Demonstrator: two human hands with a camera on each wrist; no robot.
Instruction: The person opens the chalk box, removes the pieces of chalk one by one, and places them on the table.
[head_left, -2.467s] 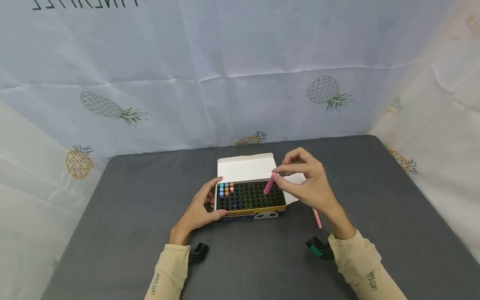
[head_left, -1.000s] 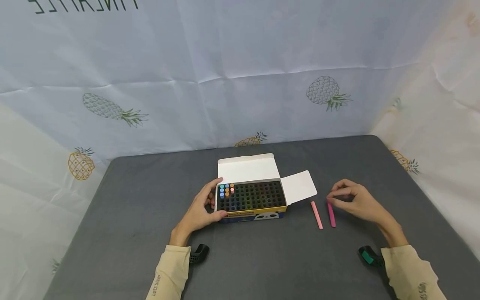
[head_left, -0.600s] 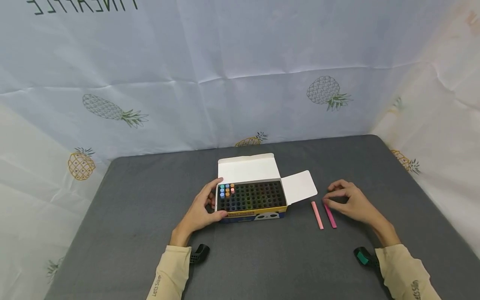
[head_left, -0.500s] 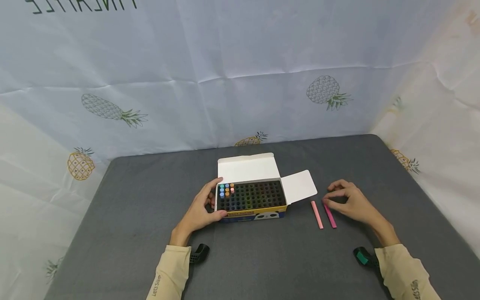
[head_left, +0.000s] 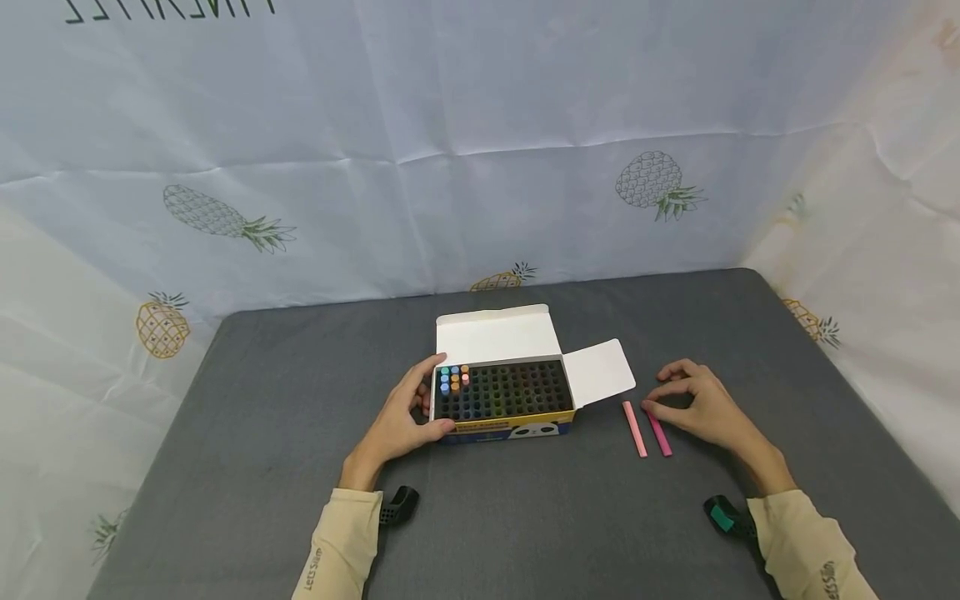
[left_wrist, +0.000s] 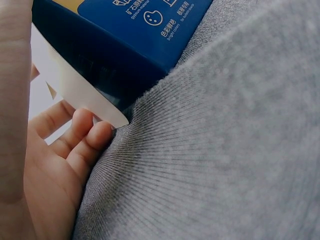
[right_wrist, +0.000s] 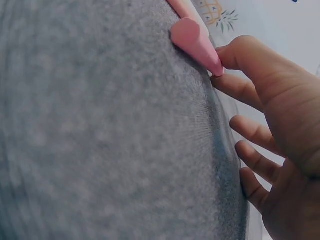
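Grey felt covers the table [head_left: 262, 467] where you work, pineapple-print cloth [head_left: 225, 217] hung behind it. At left, your left hand [head_left: 397, 425] curls thumb and fingers around the near-left corner of the open blue-and-yellow cardboard chalk box [head_left: 501, 398], apparently to keep it from sliding; its white lid flaps are folded back, and a few coloured chalk ends [head_left: 453, 379] stand in the far-left cells of its dark grid. Just right of the box, a pale pink chalk stick [head_left: 634, 429] lies flat on the felt, apart from any finger. Beside it lies a deeper pink chalk stick [head_left: 659, 432], its far end pinched between the thumb and forefinger of your right hand [head_left: 701, 408], the other fingers loosely bent, seemingly to line it up alongside its neighbour.
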